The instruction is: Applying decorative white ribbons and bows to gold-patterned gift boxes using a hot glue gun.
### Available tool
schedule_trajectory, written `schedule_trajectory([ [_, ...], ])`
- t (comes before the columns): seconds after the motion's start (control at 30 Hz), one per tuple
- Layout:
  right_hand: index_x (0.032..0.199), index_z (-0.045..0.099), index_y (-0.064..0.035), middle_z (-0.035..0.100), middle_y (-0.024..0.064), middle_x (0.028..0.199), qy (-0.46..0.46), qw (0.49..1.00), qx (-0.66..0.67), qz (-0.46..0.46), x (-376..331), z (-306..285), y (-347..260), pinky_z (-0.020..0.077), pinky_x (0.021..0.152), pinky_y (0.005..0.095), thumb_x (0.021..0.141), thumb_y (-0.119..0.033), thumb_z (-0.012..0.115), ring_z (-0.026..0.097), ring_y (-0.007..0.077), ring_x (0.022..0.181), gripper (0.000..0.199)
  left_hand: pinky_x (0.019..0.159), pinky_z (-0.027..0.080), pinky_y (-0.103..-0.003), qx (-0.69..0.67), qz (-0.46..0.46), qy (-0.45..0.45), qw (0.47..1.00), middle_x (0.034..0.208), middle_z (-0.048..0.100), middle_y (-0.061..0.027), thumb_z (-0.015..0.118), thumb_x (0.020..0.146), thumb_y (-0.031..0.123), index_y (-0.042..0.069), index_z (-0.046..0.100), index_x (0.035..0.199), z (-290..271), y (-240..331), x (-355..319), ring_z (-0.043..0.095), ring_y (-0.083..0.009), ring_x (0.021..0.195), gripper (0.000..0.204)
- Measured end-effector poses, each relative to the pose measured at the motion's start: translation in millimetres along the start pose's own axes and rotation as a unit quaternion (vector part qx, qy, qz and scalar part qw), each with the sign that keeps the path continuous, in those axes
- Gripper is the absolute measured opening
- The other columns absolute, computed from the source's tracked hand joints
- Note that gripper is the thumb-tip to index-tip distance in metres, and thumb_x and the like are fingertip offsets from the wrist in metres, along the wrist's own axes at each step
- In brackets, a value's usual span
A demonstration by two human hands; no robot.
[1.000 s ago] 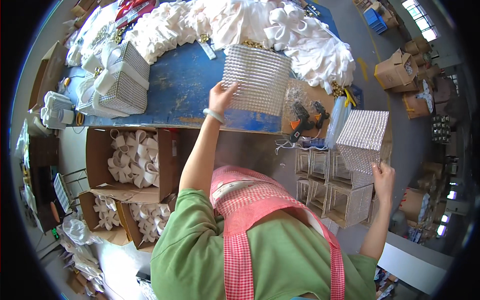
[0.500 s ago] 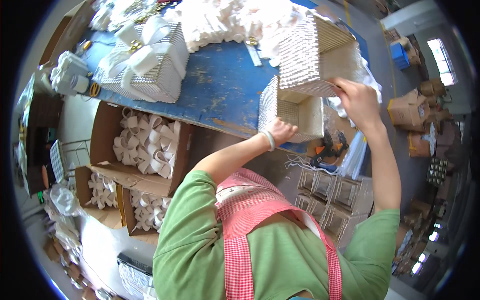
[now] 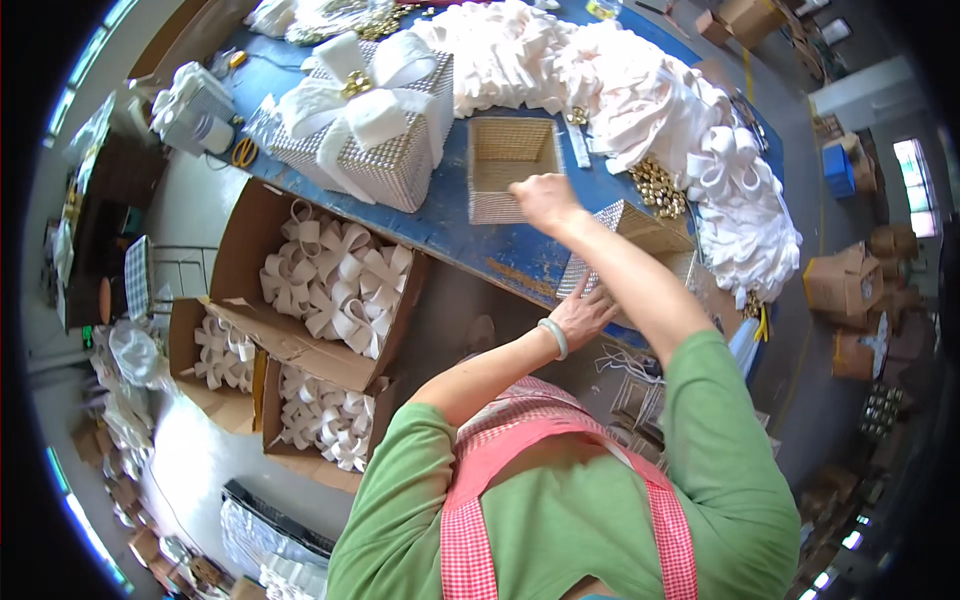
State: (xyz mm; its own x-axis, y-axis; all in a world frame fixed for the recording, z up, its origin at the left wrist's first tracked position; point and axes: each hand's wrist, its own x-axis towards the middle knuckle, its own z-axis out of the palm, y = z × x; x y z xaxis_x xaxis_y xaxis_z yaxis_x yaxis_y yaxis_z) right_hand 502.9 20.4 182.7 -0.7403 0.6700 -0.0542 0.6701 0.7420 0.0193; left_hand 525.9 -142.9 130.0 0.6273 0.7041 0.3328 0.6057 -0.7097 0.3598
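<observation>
An open, square box [image 3: 490,207] covered in pearl-like beading stands on the blue table, its tan inside facing up. My right hand [image 3: 547,203] is closed on its near right edge. Closer to me, a second open beaded box [image 3: 658,237] sits tilted at the table's edge, partly covered by my right forearm. Against its near side rests my left hand [image 3: 585,312], fingers stretched out and somewhat apart. To the left stands a larger beaded box [image 3: 395,165] with a white ribbon bow [image 3: 375,118] and a gold bead cluster on top.
White ribbon bows are heaped along the back and right of the table [image 3: 455,225], beside gold beads [image 3: 660,190]. Cartons of white bows [image 3: 330,370] stand on the left below the table edge. Yellow-handled scissors [image 3: 244,152] lie at the table's left end.
My right hand has moved left and down with a beaded box, which now stands on the table. My left hand has shifted to the near side of the other box. The view has shifted too.
</observation>
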Motion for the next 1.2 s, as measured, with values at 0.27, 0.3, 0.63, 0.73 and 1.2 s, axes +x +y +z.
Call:
schedule_trajectory([
  [0.27, 0.073, 0.07, -0.0125, 0.068, 0.0084, 0.078, -0.036, 0.997, 0.041, 0.059, 24, 52, -61, 0.0516, 0.06, 0.0362, 0.071, -0.02, 0.057, 0.066, 0.0243, 0.074, 0.016, 0.104, 0.025, -0.046, -0.01, -0.012, -0.014, 1.0, 0.119, 0.053, -0.0074, 0.048, 0.084, 0.028, 0.009, 0.046, 0.124, 22, -19, -14, 0.043, -0.0268, 0.118, 0.044],
  [0.3, 0.075, 0.071, -0.0128, 0.068, 0.0066, 0.078, -0.026, 0.995, 0.048, 0.081, 21, 60, -58, 0.0517, 0.061, 0.0359, 0.072, -0.02, 0.056, 0.066, 0.0229, 0.076, 0.016, 0.102, 0.027, -0.045, -0.019, 0.002, -0.024, 1.0, 0.117, 0.054, -0.0088, 0.049, 0.081, 0.026, 0.008, 0.047, 0.122, 15, -20, -7, 0.045, -0.0269, 0.115, 0.044],
  [0.63, 0.098, 0.064, -0.0114, 0.066, 0.0095, 0.084, 0.304, 0.904, 0.282, 0.107, -88, -55, 1, 0.0523, 0.063, 0.0349, 0.077, -0.023, 0.063, 0.065, 0.0259, 0.073, 0.023, 0.092, 0.038, -0.046, -0.076, 0.027, 0.005, 0.997, 0.105, 0.057, -0.0132, 0.057, 0.078, 0.011, 0.008, 0.056, 0.104, -6, -25, -9, 0.051, -0.0303, 0.104, 0.027],
  [0.73, 0.096, 0.065, -0.0115, 0.067, 0.0088, 0.088, 0.386, 0.853, 0.29, 0.2, -183, -97, 30, 0.0525, 0.064, 0.0332, 0.078, -0.015, 0.062, 0.065, 0.0241, 0.073, 0.019, 0.094, 0.037, -0.044, -0.073, 0.001, 0.037, 0.997, 0.105, 0.057, -0.0072, 0.058, 0.077, 0.007, 0.009, 0.058, 0.103, -44, -17, -1, 0.051, -0.027, 0.106, 0.026],
  [1.2, 0.093, 0.057, -0.012, 0.062, 0.0037, 0.068, 0.146, 0.262, 0.537, 0.788, -572, 229, -95, 0.0385, 0.036, 0.0227, 0.086, -0.024, 0.055, 0.056, 0.0115, 0.049, 0.014, 0.075, 0.047, -0.036, -0.179, -0.159, 0.157, 0.958, 0.09, 0.062, -0.0133, 0.043, 0.077, -0.007, 0.003, 0.061, 0.098, -66, -58, 51, 0.06, -0.03, 0.085, 0.029],
])
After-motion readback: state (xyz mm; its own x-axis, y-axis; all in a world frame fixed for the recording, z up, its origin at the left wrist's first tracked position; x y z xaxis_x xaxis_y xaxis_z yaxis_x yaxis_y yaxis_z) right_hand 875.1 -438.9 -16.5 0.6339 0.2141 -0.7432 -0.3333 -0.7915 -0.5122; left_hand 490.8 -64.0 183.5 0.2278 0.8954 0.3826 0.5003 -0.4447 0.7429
